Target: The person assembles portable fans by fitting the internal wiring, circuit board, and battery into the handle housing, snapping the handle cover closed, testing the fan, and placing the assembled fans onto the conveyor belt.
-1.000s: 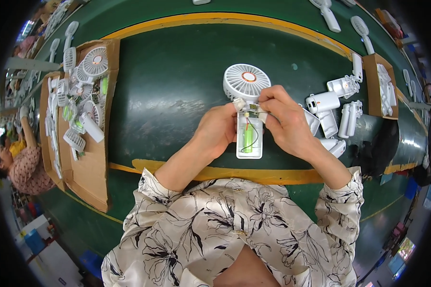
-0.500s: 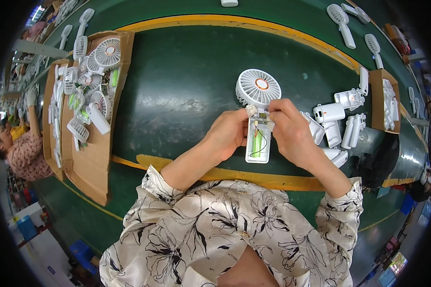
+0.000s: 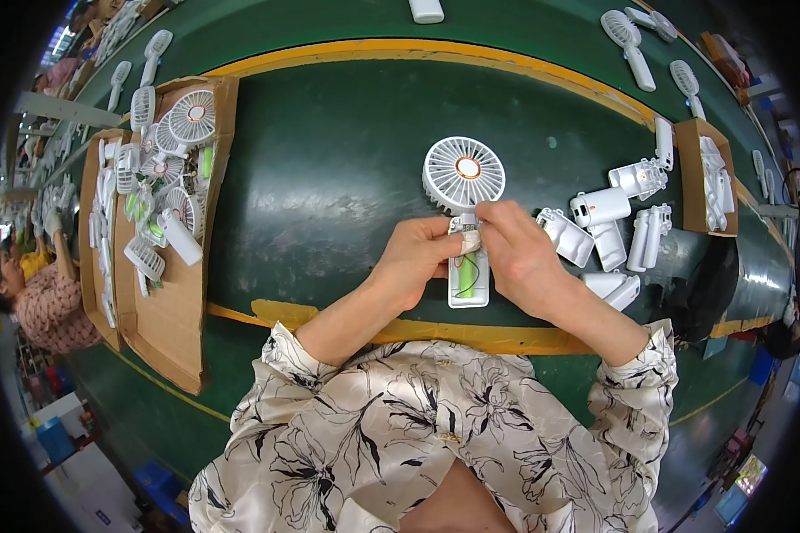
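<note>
One fan (image 3: 466,169) we hold near its neck, left grip (image 3: 411,256) and right grip (image 3: 526,256) both pinched on it. Its battery (image 3: 467,279) shows.

A white plastic handheld fan (image 3: 451,182) lies grille-up over the dark green tabletop (image 3: 329,169), its round slatted head (image 3: 444,169) farthest from the person, an orange ring circling the white hub (image 3: 468,168). Its narrow white handle (image 3: 481,301) stands open, exposing a bright green cylindrical battery (image 3: 466,277) set lengthwise and a thin, dark, curving wire; its upper part is partly hidden
</note>
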Motion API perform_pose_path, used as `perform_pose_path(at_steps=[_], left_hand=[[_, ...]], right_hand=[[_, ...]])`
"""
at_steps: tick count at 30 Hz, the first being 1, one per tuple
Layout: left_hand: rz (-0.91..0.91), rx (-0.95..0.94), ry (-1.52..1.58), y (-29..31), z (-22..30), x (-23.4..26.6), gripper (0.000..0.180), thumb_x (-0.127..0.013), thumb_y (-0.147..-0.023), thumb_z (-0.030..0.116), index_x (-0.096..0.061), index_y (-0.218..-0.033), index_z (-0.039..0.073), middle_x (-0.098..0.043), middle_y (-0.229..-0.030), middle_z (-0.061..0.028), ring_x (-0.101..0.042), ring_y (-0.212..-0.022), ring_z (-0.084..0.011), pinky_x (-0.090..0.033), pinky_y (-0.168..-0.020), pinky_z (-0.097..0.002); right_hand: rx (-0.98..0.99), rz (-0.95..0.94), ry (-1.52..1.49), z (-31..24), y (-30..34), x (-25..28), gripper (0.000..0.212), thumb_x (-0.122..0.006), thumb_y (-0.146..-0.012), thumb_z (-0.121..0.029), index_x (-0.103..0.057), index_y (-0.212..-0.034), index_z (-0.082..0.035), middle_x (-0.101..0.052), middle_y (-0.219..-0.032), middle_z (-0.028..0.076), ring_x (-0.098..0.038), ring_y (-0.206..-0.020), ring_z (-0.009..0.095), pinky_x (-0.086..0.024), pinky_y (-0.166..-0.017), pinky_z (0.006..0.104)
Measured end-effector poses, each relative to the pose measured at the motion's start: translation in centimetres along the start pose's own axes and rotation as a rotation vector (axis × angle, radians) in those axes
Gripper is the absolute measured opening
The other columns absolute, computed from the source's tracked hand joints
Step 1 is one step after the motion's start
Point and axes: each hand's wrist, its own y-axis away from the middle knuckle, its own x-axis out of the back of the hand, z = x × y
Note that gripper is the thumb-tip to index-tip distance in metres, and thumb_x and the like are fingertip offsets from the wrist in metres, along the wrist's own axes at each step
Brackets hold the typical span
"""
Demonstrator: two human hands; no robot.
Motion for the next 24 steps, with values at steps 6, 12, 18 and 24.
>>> perform_pose_path(at_steps=[6,12,18,24], left_hand=[[0.043,-0.011,-0.105,-0.4,-0.8,0.2,0.018,-0.053,-0.083,0.007,-0.057,-0.096,-0.004,-0.059,-0.086,-0.0072,-0.058,-0.076,-0.0142,-0.050,-0.067,-0.0283],[0.063,-0.006,-0.071,-0.8,-1.2,0.4,0.018,-0.052,-0.083,0.007,-0.057,-0.096,-0.005,-0.060,-0.086,-0.0080,-0.059,-0.075,-0.0144,-0.050,-0.066,-0.0282],[0.094,0.045,0.044,-1.4,-1.8,0.5,0.015,-0.053,-0.082,0.007,-0.059,-0.091,-0.003,-0.061,-0.081,-0.0077,-0.060,-0.069,-0.0146,-0.050,-0.061,-0.0282],[0.053,0.073,0.041,-1.9,-1.4,1.0,0.017,-0.053,-0.081,0.009,-0.058,-0.092,-0.003,-0.060,-0.081,-0.0078,-0.060,-0.070,-0.0147,-0.051,-0.063,-0.0279]], right_hand=[[0.013,-0.024,0.007,0.4,0.4,-0.8,0.020,-0.056,-0.058,-0.002,-0.052,-0.076,0.006,-0.047,-0.096,0.014,-0.049,-0.082,0.027,-0.043,-0.070,0.0348],[0.011,0.009,0.009,0.6,0.6,-1.3,0.018,-0.057,-0.059,-0.004,-0.052,-0.074,0.003,-0.048,-0.092,0.012,-0.049,-0.079,0.025,-0.042,-0.068,0.0341],[-0.083,0.049,-0.013,0.9,0.6,-1.7,0.010,-0.057,-0.059,-0.003,-0.050,-0.065,-0.001,-0.047,-0.079,0.007,-0.049,-0.074,0.022,-0.037,-0.061,0.0328],[-0.078,0.060,-0.044,1.2,0.8,-1.7,0.008,-0.057,-0.060,-0.002,-0.051,-0.065,-0.002,-0.047,-0.080,0.007,-0.049,-0.074,0.021,-0.035,-0.064,0.0320]])
